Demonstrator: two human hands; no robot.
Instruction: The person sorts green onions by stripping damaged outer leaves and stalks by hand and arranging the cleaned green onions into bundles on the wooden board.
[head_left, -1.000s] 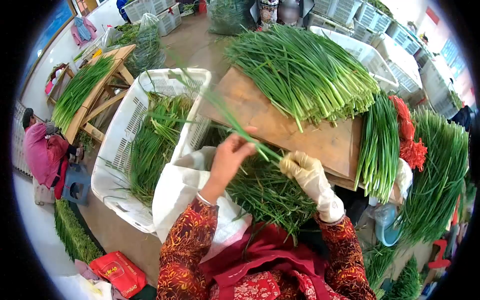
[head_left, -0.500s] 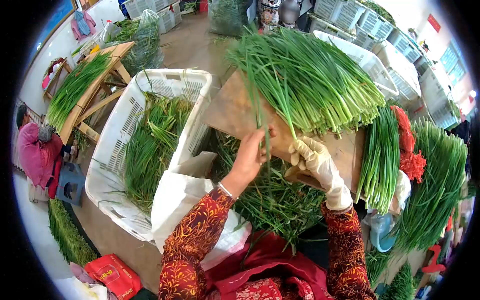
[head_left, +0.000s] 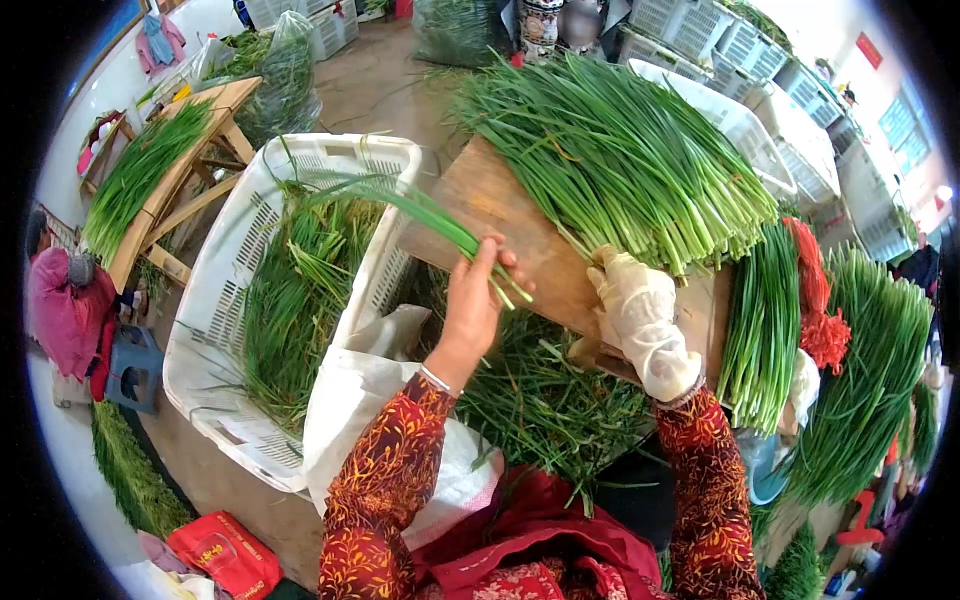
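Chive stalks (head_left: 400,205) now swung leftward from left hand (head_left: 475,295).

Place: produce sorting and packing shed, indoors.
Floor: bare concrete, scattered with green trimmings.
Work surface: wooden board (head_left: 540,250), its far edge heaped with trimmed green chives (head_left: 620,150).
Crates: white slotted plastic crate (head_left: 250,300) off the board's left edge, holding loose chives; more white crates (head_left: 720,30) stacked along the far wall.
Second station: wooden trestle table (head_left: 170,180) at far left, also piled with greens.
Ties: bunch of red bands (head_left: 815,290) at the board's right edge.
Other workers: a person in pink (head_left: 60,310) seated low at far left.
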